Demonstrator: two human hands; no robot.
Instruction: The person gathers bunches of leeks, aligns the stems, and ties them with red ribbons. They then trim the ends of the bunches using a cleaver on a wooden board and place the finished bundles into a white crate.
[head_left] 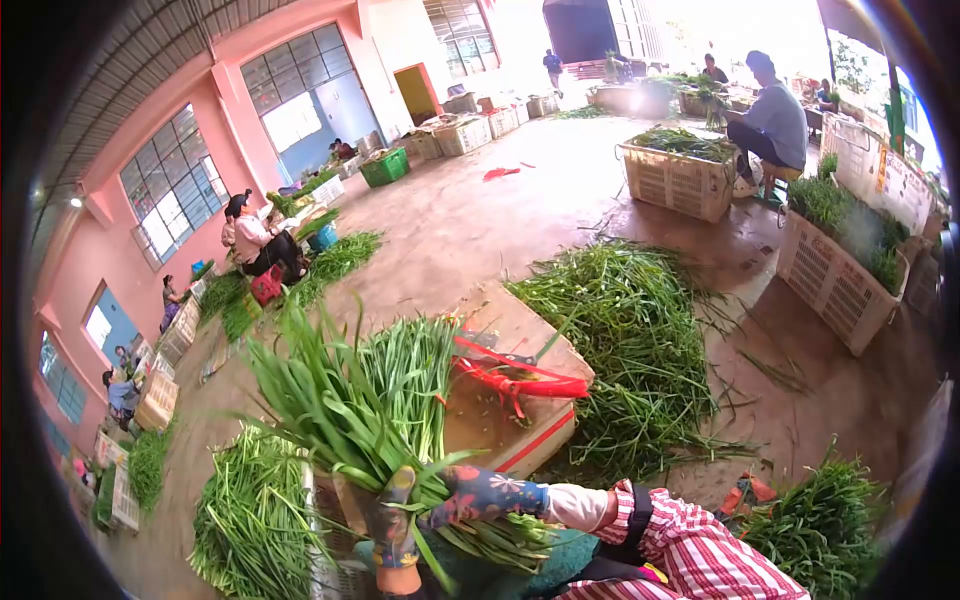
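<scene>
A bunch of long flat green leaves that looks like garlic chives [330,410] is gripped in both my gloved hands, its leaves fanning up and left. My left hand [395,515] wraps round the bunch from below. From the right, my right hand [450,497], in a flower-patterned glove, closes on the same bunch; its fingers are partly hidden by leaves. Stalk ends stick out to the lower right over my lap. Just beyond my hands, more chives [410,370] lie on a low box-like stand [545,350], beside red plastic strips [525,385].
A large heap of greens [620,350] covers the floor right of the stand. More greens [255,510] lie at my left and a pile [820,525] at my right. Crates [680,180] with greens stand ahead, near a seated person [775,115]. Other people sit along the left wall.
</scene>
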